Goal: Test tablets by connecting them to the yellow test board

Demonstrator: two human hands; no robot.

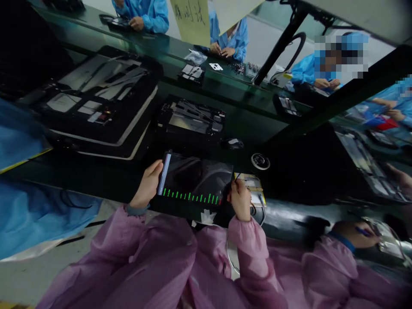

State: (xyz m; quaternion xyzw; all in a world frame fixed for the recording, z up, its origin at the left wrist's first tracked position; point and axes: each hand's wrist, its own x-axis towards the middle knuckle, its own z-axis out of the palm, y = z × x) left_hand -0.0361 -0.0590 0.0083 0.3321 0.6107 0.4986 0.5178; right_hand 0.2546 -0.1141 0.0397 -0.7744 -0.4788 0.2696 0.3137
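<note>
A tablet (199, 174) with a dark screen and a row of green bars along its lower edge is held level over the bench's front edge. My left hand (147, 183) grips its left side, thumb near the pale strip on the screen. At the lower right corner, my right hand (240, 198) is closed on the tablet's edge; some of its fingers are hidden. Just right of that hand lies a yellow-edged card or board (256, 195) with a cable beside it.
Black trays (99, 103) of tablet parts are stacked at left, with another tray (191, 118) behind the tablet. A mouse (233, 143) and round white-rimmed object (260, 161) lie right of centre. A co-worker's hand (354, 234) works at right. People in blue sit across the bench.
</note>
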